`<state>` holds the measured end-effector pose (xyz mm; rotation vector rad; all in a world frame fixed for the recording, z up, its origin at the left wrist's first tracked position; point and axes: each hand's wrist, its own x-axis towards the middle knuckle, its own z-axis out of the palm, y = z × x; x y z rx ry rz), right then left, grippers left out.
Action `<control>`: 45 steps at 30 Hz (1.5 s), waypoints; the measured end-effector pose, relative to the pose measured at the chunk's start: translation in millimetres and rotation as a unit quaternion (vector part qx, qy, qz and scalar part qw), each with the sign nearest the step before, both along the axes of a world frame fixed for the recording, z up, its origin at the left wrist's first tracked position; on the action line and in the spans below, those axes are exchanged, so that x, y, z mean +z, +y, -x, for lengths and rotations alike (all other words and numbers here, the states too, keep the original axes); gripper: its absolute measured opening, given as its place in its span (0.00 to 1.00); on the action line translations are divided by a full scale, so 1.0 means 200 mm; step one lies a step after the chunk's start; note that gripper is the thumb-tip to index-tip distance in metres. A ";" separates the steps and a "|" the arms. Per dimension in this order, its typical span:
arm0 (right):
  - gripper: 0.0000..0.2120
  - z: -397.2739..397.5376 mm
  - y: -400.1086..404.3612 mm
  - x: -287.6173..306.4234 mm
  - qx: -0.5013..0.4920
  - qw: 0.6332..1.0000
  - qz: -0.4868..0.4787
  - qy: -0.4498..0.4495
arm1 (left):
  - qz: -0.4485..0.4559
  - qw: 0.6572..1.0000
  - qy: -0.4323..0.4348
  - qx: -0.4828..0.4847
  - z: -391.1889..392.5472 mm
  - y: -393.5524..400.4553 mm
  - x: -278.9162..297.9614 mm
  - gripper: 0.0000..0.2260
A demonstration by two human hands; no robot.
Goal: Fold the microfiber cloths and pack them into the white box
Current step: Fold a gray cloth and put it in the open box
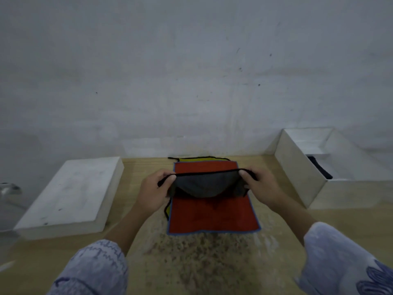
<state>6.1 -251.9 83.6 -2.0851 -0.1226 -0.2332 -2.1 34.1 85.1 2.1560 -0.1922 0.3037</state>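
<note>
Head view: left hand [153,189] and right hand [259,186] pinch grey cloth [204,185].

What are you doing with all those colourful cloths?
A person is folding cloths to pack away. Both hands, left hand and right hand, pinch the ends of a dark grey microfiber cloth with black edging above the wooden table. Under it lies a flat red cloth on a yellow cloth. The open white box on the right already has something dark inside.

The grey cloth [204,186] and red cloth [212,216] look soft and matt, the worktop [138,209] pale wood, the white box [297,167] smooth.
</note>
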 end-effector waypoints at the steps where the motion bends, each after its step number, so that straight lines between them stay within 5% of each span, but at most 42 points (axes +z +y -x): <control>1: 0.12 0.05 0.00 0.00 0.003 1.000 0.002 0.004 | 0.008 1.000 0.004 0.001 0.05 0.01 0.00 0.05; 6: 0.22 0.36 0.02 -0.05 -0.012 0.995 0.091 -0.036 | -0.004 0.998 0.055 -0.031 0.38 0.07 -0.07 0.09; 16: 0.16 1.00 -0.01 -0.34 0.066 0.989 0.103 0.080 | -0.080 0.987 0.095 -0.100 1.03 0.16 -0.36 0.08; 21: 0.24 1.16 -0.05 -0.41 0.060 0.981 0.127 0.133 | -0.066 0.982 0.155 -0.081 1.19 0.18 -0.46 0.08; 27: 0.09 1.13 -0.06 -0.38 0.028 0.983 0.061 0.171 | -0.060 0.980 0.178 -0.062 1.11 0.19 -0.41 0.08; 31: 0.09 0.99 -0.03 -0.37 -0.024 0.980 -0.032 0.193 | -0.045 0.986 0.159 -0.016 0.94 0.19 -0.37 0.05; 45: 0.05 0.69 0.06 -0.63 -0.097 0.977 0.104 0.161 | -0.059 0.980 0.169 0.086 0.57 0.11 -0.62 0.06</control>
